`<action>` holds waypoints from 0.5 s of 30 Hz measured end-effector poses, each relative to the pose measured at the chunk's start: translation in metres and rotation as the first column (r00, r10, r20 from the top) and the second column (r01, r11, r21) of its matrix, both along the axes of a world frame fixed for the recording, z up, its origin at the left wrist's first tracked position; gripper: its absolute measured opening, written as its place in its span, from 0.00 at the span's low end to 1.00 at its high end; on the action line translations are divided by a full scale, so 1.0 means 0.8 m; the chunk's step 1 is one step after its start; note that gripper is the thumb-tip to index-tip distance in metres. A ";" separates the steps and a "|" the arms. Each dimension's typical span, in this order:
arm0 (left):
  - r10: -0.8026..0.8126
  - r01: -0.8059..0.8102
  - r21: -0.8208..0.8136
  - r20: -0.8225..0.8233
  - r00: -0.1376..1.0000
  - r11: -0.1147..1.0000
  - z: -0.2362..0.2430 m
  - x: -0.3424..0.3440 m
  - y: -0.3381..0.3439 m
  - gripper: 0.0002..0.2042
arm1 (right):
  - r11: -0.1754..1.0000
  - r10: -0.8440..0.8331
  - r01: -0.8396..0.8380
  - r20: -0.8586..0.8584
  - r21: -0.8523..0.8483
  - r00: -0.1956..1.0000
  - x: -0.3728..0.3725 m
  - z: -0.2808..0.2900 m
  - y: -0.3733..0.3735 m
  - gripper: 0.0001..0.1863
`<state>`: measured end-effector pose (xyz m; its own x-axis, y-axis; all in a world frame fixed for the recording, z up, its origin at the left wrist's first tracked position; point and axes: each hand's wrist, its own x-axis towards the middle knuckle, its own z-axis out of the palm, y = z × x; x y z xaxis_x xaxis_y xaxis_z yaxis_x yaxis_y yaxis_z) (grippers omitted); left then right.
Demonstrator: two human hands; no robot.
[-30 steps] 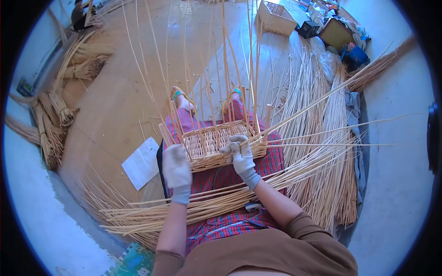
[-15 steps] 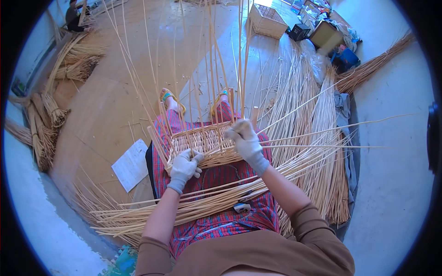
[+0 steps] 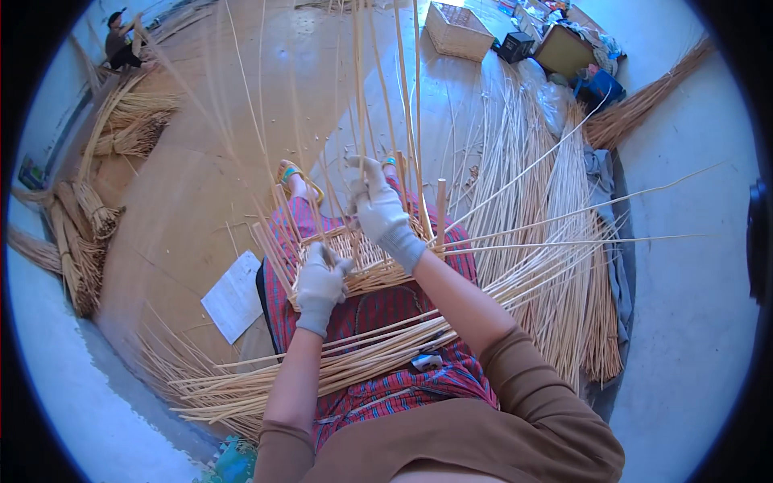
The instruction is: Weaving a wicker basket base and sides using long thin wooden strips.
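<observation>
An unfinished wicker basket (image 3: 374, 278) rests across my striped lap cloth (image 3: 362, 306), with short stakes and long pale rods (image 3: 409, 97) standing up from it. My left hand (image 3: 320, 282), in a pale glove, grips the basket at the near left part of its rim, fingers curled over it. Above the basket's right half, my gloved right hand (image 3: 378, 205) reaches among the upright rods with its fingers raised and apart. Loose weavers (image 3: 564, 213) stick out to the right. A band of peeled rods (image 3: 354, 358) lies across my lap, beside a small tool (image 3: 427, 362).
Bundles of canes (image 3: 129, 129) line the left, and long rods (image 3: 547, 306) cover the right side. A co-worker (image 3: 122, 44) sits at the far left. A wicker box (image 3: 457, 34) and piled goods (image 3: 568, 48) stand at the back. A paper (image 3: 229, 298) lies on the floor.
My right hand has moved up and left from the basket's right rim into the uprights, its fingers spreading. My left hand reached the rim and stays there. The tall rods are swaying.
</observation>
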<state>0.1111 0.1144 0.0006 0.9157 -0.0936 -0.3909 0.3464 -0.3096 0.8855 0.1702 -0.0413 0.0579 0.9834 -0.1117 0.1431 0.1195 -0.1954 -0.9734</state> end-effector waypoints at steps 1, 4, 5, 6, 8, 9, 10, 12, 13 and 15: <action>-0.067 0.043 0.160 0.148 0.987 0.986 0.002 0.011 -0.010 0.21 | 0.999 -0.002 0.003 0.018 -0.051 1.000 0.011 -0.011 -0.016 0.21; -0.111 0.017 0.409 0.208 0.972 0.913 -0.016 0.027 -0.013 0.32 | 0.995 0.023 -0.020 0.028 -0.096 0.999 -0.006 -0.013 -0.013 0.16; -0.090 -0.004 0.365 0.241 0.966 0.931 -0.024 0.028 -0.010 0.32 | 0.997 -0.007 0.013 0.072 -0.081 0.997 -0.018 -0.020 -0.021 0.16; -0.035 -0.030 0.212 0.298 0.954 0.977 -0.048 0.030 -0.007 0.29 | 0.999 -0.051 0.048 0.212 0.018 0.976 -0.032 -0.049 -0.048 0.16; 0.051 -0.063 0.040 0.258 0.965 0.997 -0.048 0.028 -0.001 0.26 | 0.977 -0.213 0.205 0.237 0.057 0.948 -0.092 -0.084 -0.087 0.13; 0.076 -0.074 -0.020 0.212 0.974 0.997 -0.058 0.031 0.002 0.25 | 0.967 -0.233 0.209 0.174 0.146 0.957 -0.124 -0.104 -0.093 0.12; 0.056 -0.047 -0.057 0.166 0.985 0.997 -0.048 0.029 -0.003 0.25 | 0.947 -0.256 0.228 0.103 0.229 0.961 -0.153 -0.120 -0.101 0.10; -0.002 -0.006 0.055 0.152 0.988 0.998 -0.031 0.030 -0.004 0.25 | 0.915 -0.332 0.321 0.006 0.245 0.943 -0.158 -0.094 -0.083 0.07; 0.018 -0.032 0.073 0.185 0.983 0.997 -0.043 0.031 0.001 0.25 | 0.892 -0.363 0.369 -0.073 0.263 0.929 -0.153 -0.067 -0.066 0.07; 0.016 -0.062 0.218 0.206 0.978 0.974 -0.054 0.039 -0.005 0.24 | 0.917 -0.341 0.345 0.055 -0.202 0.939 -0.170 -0.046 -0.030 0.08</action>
<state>0.1425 0.1105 -0.0422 0.9787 0.0120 -0.2050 0.1838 -0.4961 0.8486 0.0343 -0.0655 0.0214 0.8870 -0.4075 0.2170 0.0274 -0.4227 -0.9058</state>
